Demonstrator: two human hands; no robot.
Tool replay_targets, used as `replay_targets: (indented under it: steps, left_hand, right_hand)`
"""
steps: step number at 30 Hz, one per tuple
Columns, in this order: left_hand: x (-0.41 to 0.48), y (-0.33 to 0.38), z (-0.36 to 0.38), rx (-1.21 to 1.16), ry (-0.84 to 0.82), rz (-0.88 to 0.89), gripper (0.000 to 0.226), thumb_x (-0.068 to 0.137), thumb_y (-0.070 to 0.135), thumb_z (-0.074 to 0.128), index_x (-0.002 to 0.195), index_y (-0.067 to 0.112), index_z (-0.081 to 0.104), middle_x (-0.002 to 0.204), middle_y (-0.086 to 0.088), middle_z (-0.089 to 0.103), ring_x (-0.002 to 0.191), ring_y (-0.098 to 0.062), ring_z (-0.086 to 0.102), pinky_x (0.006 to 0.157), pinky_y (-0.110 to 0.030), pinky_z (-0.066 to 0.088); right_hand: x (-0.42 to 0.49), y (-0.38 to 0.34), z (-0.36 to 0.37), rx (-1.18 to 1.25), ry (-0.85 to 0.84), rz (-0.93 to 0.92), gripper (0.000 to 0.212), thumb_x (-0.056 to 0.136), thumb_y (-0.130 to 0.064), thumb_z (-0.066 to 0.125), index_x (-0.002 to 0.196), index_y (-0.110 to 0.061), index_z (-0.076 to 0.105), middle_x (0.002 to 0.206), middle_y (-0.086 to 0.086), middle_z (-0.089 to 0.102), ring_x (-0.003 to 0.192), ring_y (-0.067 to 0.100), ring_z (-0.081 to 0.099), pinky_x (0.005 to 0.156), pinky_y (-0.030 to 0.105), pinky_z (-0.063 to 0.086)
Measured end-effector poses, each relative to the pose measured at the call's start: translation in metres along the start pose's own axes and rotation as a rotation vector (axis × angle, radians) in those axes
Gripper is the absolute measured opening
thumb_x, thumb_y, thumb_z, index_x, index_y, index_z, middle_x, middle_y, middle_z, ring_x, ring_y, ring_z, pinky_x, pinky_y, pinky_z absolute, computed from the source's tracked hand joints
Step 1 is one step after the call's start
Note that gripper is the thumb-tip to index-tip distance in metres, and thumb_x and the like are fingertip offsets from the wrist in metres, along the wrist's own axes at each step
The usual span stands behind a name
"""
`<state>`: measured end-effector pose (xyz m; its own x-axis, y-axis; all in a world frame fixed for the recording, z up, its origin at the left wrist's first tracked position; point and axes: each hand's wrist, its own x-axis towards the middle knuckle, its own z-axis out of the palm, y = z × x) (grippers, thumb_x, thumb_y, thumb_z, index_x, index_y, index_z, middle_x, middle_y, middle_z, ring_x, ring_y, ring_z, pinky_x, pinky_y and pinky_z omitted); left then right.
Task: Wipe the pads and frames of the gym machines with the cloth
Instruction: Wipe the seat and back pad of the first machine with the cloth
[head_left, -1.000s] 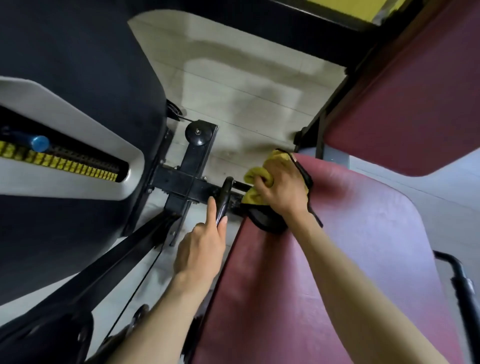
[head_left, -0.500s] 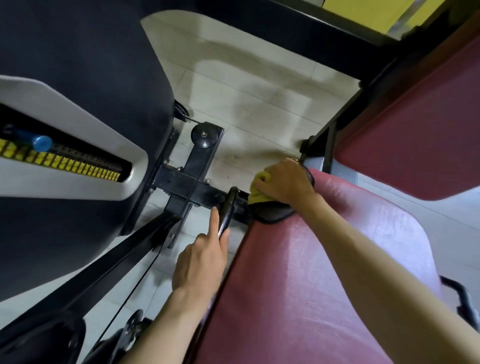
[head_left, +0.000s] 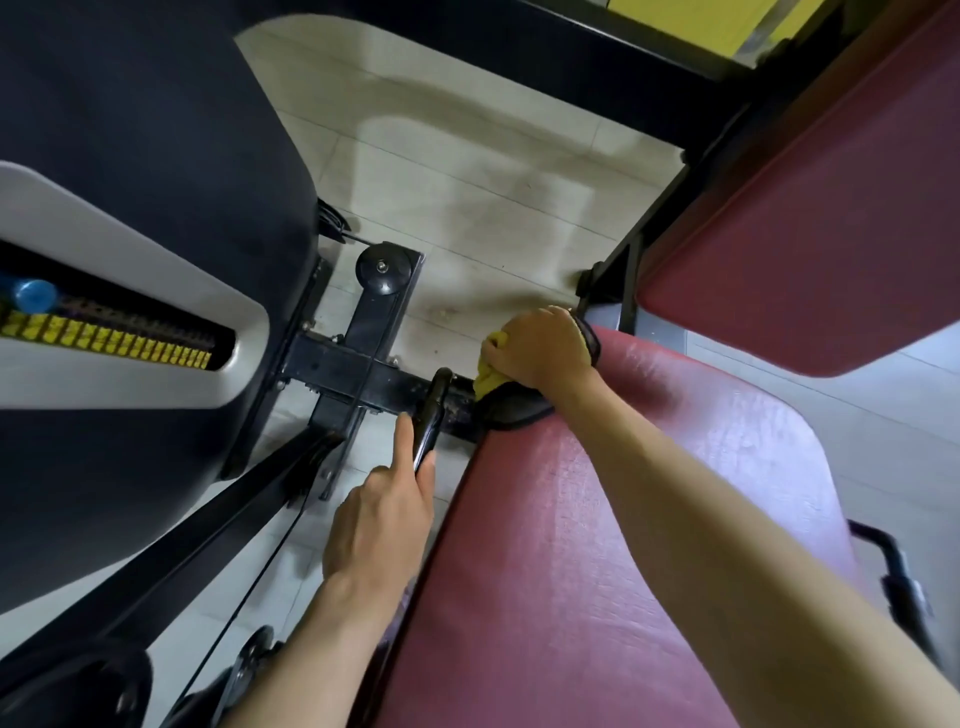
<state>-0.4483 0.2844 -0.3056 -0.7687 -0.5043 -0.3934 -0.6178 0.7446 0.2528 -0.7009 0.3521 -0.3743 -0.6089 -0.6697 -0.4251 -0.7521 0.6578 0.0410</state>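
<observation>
A red seat pad (head_left: 597, 545) of a gym machine fills the lower right. At its far tip my right hand (head_left: 540, 348) grips a yellow cloth (head_left: 488, 371) with a black backing and presses it down over the pad's front edge, next to the black frame bar (head_left: 358, 376). My left hand (head_left: 384, 519) holds a black lever handle (head_left: 431, 415) beside the pad's left edge, index finger stretched along it. Most of the cloth is hidden under my right hand.
A black and grey weight-stack cover (head_left: 130, 322) with yellow plate labels stands at the left. A second red pad (head_left: 810, 218) hangs at the upper right. A pulley (head_left: 382, 270) and cable sit on the frame over a pale tiled floor (head_left: 467, 171).
My right hand has slid the cloth forward and down over the pad's front tip, hiding more of the yellow. My left hand has stayed on the lever handle.
</observation>
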Motion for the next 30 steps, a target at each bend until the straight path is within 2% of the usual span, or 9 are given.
replay_targets:
  steps: [4,7,10,13,18,21,25,27,30]
  left_hand:
    - [0.000,0.005,-0.002,-0.034,0.006,-0.029,0.062,0.105,0.048,0.024,0.159,0.017,0.021,0.072,-0.008,0.066,0.063,-0.029,0.067,0.050,-0.034,0.042]
    - [0.003,0.006,-0.003,-0.040,-0.006,-0.045,0.060,0.107,0.045,0.028,0.160,0.018,0.019,0.085,-0.017,0.070,0.075,-0.037,0.070,0.055,-0.038,0.043]
    - [0.002,0.004,-0.002,-0.084,-0.006,-0.031,0.059,0.105,0.048,0.018,0.158,0.021,0.020,0.092,-0.019,0.071,0.083,-0.040,0.070,0.064,-0.045,0.052]
    - [0.003,0.004,-0.002,-0.140,-0.015,-0.044,0.057,0.106,0.048,0.014,0.157,0.023,0.021,0.092,-0.019,0.073,0.083,-0.040,0.070,0.067,-0.045,0.053]
    - [0.004,0.006,-0.008,-0.173,-0.059,-0.105,0.054,0.109,0.046,0.015,0.157,0.025,0.026,0.103,-0.024,0.071,0.095,-0.044,0.067,0.075,-0.046,0.049]
    - [0.010,0.005,-0.008,-0.278,-0.123,-0.150,0.053,0.108,0.048,0.011,0.153,0.030,0.032,0.119,-0.024,0.067,0.105,-0.044,0.064,0.081,-0.047,0.046]
    - [0.005,-0.015,-0.018,-0.363,-0.059,-0.081,0.054,0.110,0.041,0.010,0.156,0.031,0.035,0.156,-0.001,0.048,0.139,-0.026,0.047,0.109,-0.040,0.037]
    - [-0.011,-0.036,-0.022,-0.377,-0.091,-0.023,0.053,0.110,0.041,0.012,0.156,0.031,0.037,0.158,0.004,0.043,0.143,-0.019,0.039,0.115,-0.037,0.029]
    - [-0.046,-0.076,-0.019,-0.339,-0.181,0.050,0.053,0.110,0.047,0.012,0.154,0.035,0.039,0.155,0.007,0.046,0.143,-0.018,0.038,0.114,-0.033,0.028]
  right_hand:
    - [-0.044,-0.022,-0.006,0.216,0.012,-0.133,0.052,0.091,-0.052,0.038,0.053,-0.018,0.052,0.065,0.006,0.066,0.063,0.027,0.056,0.083,0.040,0.049]
    - [-0.088,-0.052,0.004,0.402,0.211,-0.200,0.047,0.084,-0.048,0.047,0.052,-0.016,0.055,0.053,0.005,0.058,0.054,0.029,0.048,0.080,0.039,0.048]
    - [-0.120,-0.060,0.015,0.486,0.326,-0.341,0.036,0.089,-0.045,0.056,0.063,-0.021,0.059,0.064,-0.001,0.061,0.071,0.024,0.058,0.096,0.038,0.046]
    - [-0.112,-0.041,0.015,0.430,0.297,-0.474,0.035,0.093,-0.050,0.051,0.074,-0.023,0.062,0.075,-0.005,0.068,0.083,0.022,0.062,0.104,0.040,0.042]
    - [-0.092,-0.039,0.014,0.386,0.289,-0.341,0.041,0.091,-0.056,0.043,0.073,-0.025,0.062,0.072,-0.001,0.068,0.083,0.021,0.063,0.106,0.038,0.040]
    - [-0.098,-0.046,0.016,0.429,0.349,-0.272,0.038,0.088,-0.054,0.046,0.064,-0.024,0.050,0.066,0.002,0.064,0.078,0.025,0.061,0.103,0.041,0.044]
    - [-0.113,-0.062,0.010,0.450,0.353,-0.229,0.040,0.080,-0.049,0.043,0.054,-0.019,0.046,0.056,0.002,0.055,0.068,0.026,0.053,0.099,0.039,0.044]
    - [-0.128,-0.071,0.008,0.458,0.323,-0.257,0.041,0.079,-0.049,0.042,0.053,-0.018,0.046,0.054,-0.001,0.053,0.066,0.021,0.046,0.100,0.038,0.043]
    - [-0.160,-0.094,0.004,0.495,0.322,-0.306,0.037,0.081,-0.048,0.048,0.055,-0.023,0.043,0.056,-0.004,0.051,0.066,0.021,0.050,0.098,0.038,0.044]
